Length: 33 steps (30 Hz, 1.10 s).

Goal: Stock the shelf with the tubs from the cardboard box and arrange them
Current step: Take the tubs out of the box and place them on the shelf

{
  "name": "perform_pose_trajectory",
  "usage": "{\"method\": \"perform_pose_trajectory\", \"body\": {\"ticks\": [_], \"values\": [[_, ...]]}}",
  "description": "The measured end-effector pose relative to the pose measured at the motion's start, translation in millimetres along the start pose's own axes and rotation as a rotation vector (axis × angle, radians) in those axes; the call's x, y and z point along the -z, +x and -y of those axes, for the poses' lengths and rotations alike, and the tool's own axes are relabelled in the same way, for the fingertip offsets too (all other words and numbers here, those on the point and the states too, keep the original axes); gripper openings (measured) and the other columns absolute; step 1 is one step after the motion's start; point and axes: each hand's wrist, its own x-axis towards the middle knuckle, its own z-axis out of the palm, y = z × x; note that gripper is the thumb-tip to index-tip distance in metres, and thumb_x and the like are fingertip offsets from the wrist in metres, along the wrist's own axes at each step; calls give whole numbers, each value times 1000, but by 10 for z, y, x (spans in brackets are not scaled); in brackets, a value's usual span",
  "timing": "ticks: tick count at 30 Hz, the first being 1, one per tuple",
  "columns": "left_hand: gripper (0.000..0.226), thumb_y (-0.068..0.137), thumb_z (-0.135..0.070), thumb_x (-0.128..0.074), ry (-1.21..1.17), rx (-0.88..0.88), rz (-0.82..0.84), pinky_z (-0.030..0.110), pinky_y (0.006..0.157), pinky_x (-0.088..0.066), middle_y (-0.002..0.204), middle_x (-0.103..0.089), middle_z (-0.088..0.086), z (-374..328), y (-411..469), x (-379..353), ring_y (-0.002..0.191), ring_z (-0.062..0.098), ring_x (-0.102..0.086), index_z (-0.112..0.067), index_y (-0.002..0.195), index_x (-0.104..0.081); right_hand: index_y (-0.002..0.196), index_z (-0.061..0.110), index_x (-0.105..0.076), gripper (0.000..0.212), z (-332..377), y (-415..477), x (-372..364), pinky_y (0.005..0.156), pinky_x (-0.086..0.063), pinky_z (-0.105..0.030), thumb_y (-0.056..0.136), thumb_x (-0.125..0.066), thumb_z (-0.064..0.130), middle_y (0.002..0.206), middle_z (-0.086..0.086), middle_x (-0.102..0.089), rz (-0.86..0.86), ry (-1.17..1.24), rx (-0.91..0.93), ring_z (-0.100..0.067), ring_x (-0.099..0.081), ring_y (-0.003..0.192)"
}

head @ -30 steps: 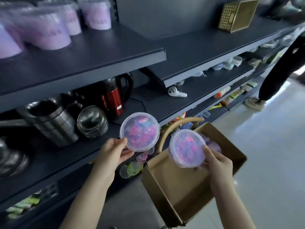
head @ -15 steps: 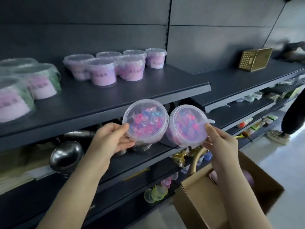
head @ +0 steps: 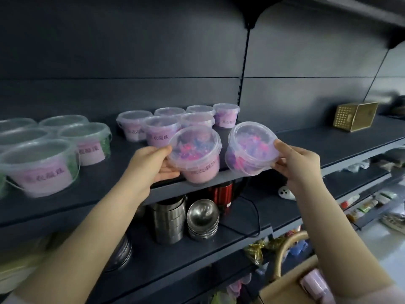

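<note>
Your left hand (head: pixel 151 165) grips the pink-label tub (head: pixel 197 159) at the front edge of the shelf (head: pixel 328 145). Your right hand (head: pixel 300 165) pinches the tilted tub (head: pixel 252 148) just above that edge. If you let go too soon, it could roll off the shelf.

Lower shelf (head: pixel 197 251): a stack of steel cups (head: pixel 167 218) stands upright, just beside a stack of steel bowls (head: pixel 202 218). Behind these stands a red kettle (head: pixel 221 194), largely hidden. A black cord (head: pixel 258 216) loops across the board to its right. At left are stacked steel dishes (head: pixel 122 255), partly hidden. At right lies a small white object (head: pixel 286 193) with dark dots. Upper right: a gold perforated box (head: pixel 356 116). Far right, lower tiers: blurred coloured packets (head: pixel 363 207).
</note>
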Motion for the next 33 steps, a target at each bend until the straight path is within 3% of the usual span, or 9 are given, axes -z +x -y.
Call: {"method": "perform_pose_trajectory", "body": {"ticks": [11, 14, 17, 20, 23, 25, 28, 30, 33], "values": [[23, 93, -24, -60, 142, 44, -79, 30, 56, -59, 77, -70, 18, -58, 685, -580, 62, 24, -71, -2, 99, -64, 79, -2, -68, 27, -131, 1138, -172, 60, -57, -23, 80, -77, 23, 76, -13, -67, 74, -100, -60, -22, -66, 62], [26, 93, -27, -60, 205, 54, -101, 32, 59, -60, 81, -70, 19, -66, 831, -740, 65, 25, -72, -2, 100, -63, 95, -6, -67, 39, -136, 1374, -141, 68, -60, -32, 81, -75, 30, 83, -17, -68, 136, -211, -31, -24, -67, 68], [31, 92, -33, -60, 229, 48, -94, 33, 65, -60, 86, -70, 17, -41, 929, -853, 68, 22, -72, -3, 101, -63, 122, 15, -57, 54, -109, 1533, -79, 78, -58, -39, 78, -74, 43, 103, -7, -66, 254, -424, 97, -21, -68, 88], [37, 86, -37, -66, 278, -48, -55, 34, 71, -60, 92, -69, 11, 37, 946, -914, 72, 15, -71, -13, 114, -60, 125, 22, -56, 50, -72, 1674, 7, 84, -57, -38, 81, -73, 39, 114, 0, -64, 472, -495, 152, -18, -67, 98], [62, 70, -53, -70, 348, -170, 57, 37, 79, -59, 98, -70, 4, 115, 906, -950, 84, 13, -71, -24, 122, -54, 124, 18, -59, 44, -34, 1875, 58, 86, -57, -40, 85, -70, 35, 120, -1, -63, 443, -526, 205, -19, -66, 97], [70, 63, -61, -71, 394, -247, 107, 38, 81, -58, 109, -68, -1, 142, 905, -994, 88, 13, -71, -30, 123, -51, 118, 22, -64, 35, 11, 1994, 95, 88, -54, -34, 86, -68, 35, 118, 1, -64, 418, -601, 317, -13, -65, 97], [57, 68, -66, -67, 555, -397, 108, 39, 80, -58, 122, -59, -9, 160, 955, -1077, 82, 11, -71, -41, 117, -52, 103, 31, -72, 22, 96, 2054, 208, 95, -42, -20, 85, -63, 41, 120, 14, -64, 670, -653, 387, 2, -59, 108], [42, 73, -62, -64, 654, -473, 82, 38, 79, -58, 120, -58, -10, 181, 1003, -1143, 77, 9, -70, -41, 108, -56, 107, 35, -71, 24, 137, 2064, 319, 97, -40, -17, 83, -67, 37, 122, 22, -62, 816, -741, 394, 9, -54, 113], [35, 78, -54, -61, 784, -585, -1, 14, 81, -49, 114, -54, -12, 215, 1112, -1265, 81, -3, -62, -29, 101, -62, 106, 39, -71, 30, 139, 2140, 408, 93, -43, -16, 77, -76, 34, 115, 25, -62, 739, -811, 475, 8, -56, 108]]}}
